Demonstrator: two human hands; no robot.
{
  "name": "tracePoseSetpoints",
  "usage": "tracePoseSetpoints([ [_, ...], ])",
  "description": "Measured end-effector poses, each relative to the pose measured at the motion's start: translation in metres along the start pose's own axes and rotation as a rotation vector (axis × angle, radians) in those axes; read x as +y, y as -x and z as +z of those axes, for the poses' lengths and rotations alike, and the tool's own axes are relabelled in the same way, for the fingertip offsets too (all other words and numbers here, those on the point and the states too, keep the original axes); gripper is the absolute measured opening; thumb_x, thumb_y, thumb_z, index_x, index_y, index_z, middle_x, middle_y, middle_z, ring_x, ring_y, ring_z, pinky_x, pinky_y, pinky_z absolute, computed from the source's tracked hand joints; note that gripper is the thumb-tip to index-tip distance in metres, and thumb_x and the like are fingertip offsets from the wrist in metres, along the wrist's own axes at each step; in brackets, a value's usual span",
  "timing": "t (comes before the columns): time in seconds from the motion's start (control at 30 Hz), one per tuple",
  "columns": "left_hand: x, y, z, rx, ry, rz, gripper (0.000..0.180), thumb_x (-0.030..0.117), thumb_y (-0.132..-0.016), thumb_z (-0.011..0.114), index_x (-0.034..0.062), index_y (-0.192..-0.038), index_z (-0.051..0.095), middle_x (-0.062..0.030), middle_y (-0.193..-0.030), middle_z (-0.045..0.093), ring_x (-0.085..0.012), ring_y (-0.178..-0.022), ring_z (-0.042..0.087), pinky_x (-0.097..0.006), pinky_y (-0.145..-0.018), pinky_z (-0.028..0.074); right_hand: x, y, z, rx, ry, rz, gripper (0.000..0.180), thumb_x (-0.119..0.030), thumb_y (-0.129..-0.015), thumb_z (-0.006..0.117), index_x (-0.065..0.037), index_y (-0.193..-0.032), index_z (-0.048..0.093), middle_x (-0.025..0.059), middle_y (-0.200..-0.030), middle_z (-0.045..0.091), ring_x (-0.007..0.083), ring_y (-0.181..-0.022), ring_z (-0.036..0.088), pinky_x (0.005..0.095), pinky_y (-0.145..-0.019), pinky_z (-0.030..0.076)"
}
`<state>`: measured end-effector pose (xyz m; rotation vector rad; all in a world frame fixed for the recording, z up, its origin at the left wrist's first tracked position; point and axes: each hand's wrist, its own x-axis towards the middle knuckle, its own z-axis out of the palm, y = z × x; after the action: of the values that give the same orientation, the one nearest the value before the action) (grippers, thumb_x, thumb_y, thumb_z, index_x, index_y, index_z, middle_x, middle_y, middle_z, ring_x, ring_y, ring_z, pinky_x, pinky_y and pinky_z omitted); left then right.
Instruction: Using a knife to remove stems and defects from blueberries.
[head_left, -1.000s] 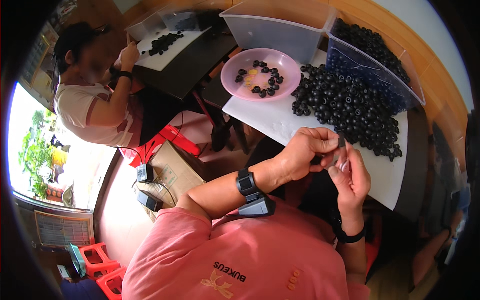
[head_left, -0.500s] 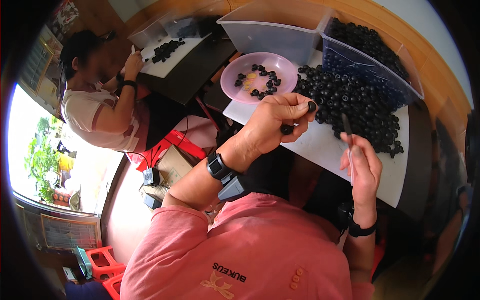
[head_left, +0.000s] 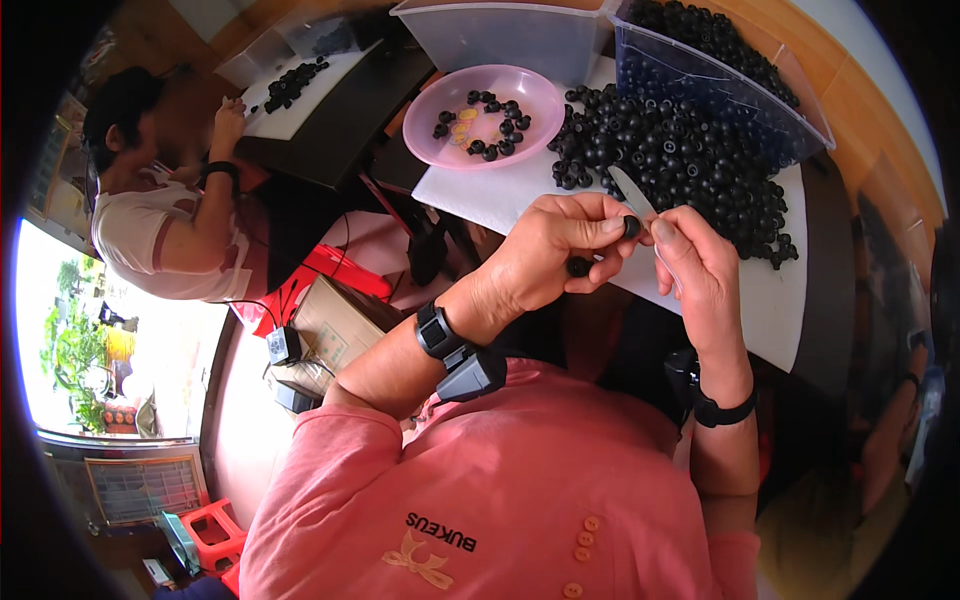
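Between the thumb and fingertips of my left hand (head_left: 550, 255) is a small round black part (head_left: 631, 227), and a second black part (head_left: 578, 266) sits lower among the curled fingers. My right hand (head_left: 702, 262) grips a small knife (head_left: 630, 190) with a metal blade. Its blade points up and to the left, close to the pinched part; whether it touches cannot be made out. Both hands are over the near side of a white board (head_left: 775, 315). Beyond them a large heap of black parts (head_left: 680, 150) covers much of the board.
A pink bowl (head_left: 422, 145) holds several black parts and some yellowish pieces. Behind stand a clear bin (head_left: 500, 45) and another bin (head_left: 725, 105) full of black parts. At the left a person (head_left: 185, 225) works at another table. A carton (head_left: 335, 325) and red stools (head_left: 215, 535) stand on the floor.
My right hand has brought the knife leftward and up to the part in my left hand. The view has shifted, so the bowl and heap appear higher and further left.
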<state>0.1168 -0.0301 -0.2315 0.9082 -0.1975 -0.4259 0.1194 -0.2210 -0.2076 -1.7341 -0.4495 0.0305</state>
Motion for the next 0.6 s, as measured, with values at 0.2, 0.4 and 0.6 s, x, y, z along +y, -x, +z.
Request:
tracePoseSetpoints([
  [0.2,-0.005,-0.001,0.003,0.025,-0.035,-0.017,0.019,0.016,-0.097,0.059,-0.0027,-0.097,0.062,-0.0081,-0.081,0.062,-0.0122,-0.056,0.053,-0.022,-0.042,0.032,0.004,0.002,-0.004,-0.024,0.023,0.043,0.028,-0.025,-0.1,0.055,-0.002,-0.084,0.061,-0.0051,-0.058,0.041,0.0031,-0.053,0.034,0.0225,-0.047,0.027],
  [0.4,-0.006,-0.002,0.004,0.05,-0.072,-0.046,0.018,0.015,-0.096,0.061,-0.0025,-0.094,0.062,-0.0074,-0.079,0.062,-0.0117,-0.056,0.054,-0.021,-0.042,0.032,0.006,0.005,-0.006,-0.044,0.05,0.054,0.03,-0.029,-0.1,0.054,-0.002,-0.088,0.061,-0.0037,-0.061,0.046,0.0035,-0.054,0.038,0.0211,-0.049,0.03],
  [0.6,-0.01,-0.006,0.007,0.06,-0.055,-0.036,0.018,0.014,-0.096,0.061,-0.0035,-0.093,0.062,-0.0078,-0.079,0.061,-0.0116,-0.056,0.053,-0.021,-0.042,0.032,0.012,0.007,-0.007,-0.027,0.052,-0.014,0.026,-0.022,-0.1,0.055,-0.002,-0.085,0.061,-0.0048,-0.06,0.042,0.0039,-0.055,0.034,0.0229,-0.048,0.027],
])
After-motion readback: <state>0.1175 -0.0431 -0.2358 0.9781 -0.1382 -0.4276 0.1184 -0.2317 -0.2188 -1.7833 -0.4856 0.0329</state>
